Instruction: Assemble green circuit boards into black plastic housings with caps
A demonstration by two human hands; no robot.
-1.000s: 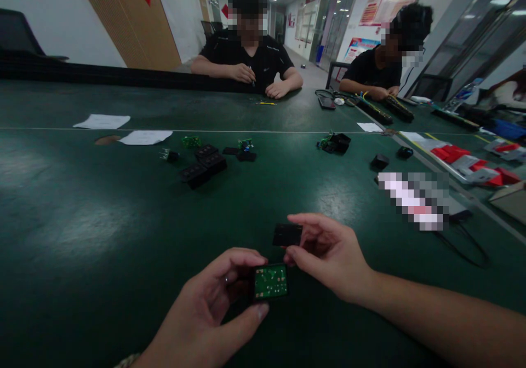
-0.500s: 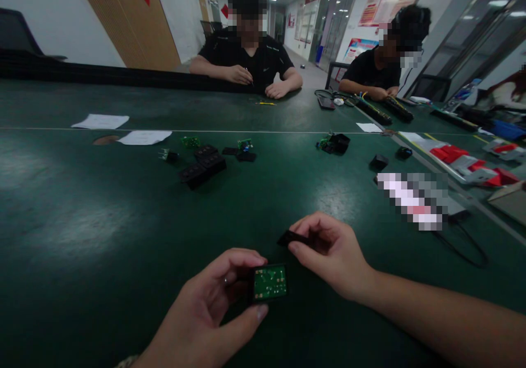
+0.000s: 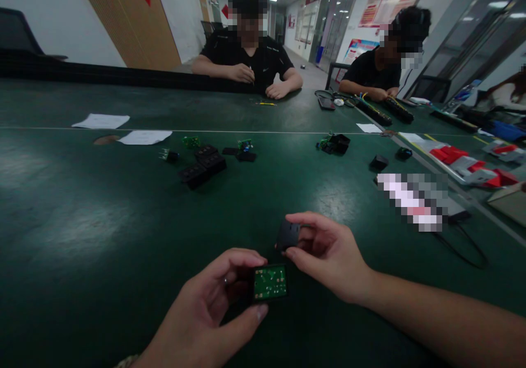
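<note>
A green circuit board [image 3: 270,282] sits in a black case, its soldered face turned up. My left hand [image 3: 217,302] grips the case between the thumb below and the fingers above. Just above and to the right, a flat black cover [image 3: 288,235] is pinched by my right hand [image 3: 329,253], with its broad face showing. The cover and the case look close together; whether they touch I cannot tell. Both are held over the dark green table [image 3: 135,220].
Several black cases [image 3: 204,165] and loose circuit boards [image 3: 191,142] lie farther back. Another opened case [image 3: 339,143] is behind right, near a pixelated device [image 3: 411,198] with a cable. Papers [image 3: 144,137] lie back left. Two people sit across the table.
My right hand has turned the black cover from nearly edge-on to showing its broad face. My left hand and the circuit board have stayed in place.
</note>
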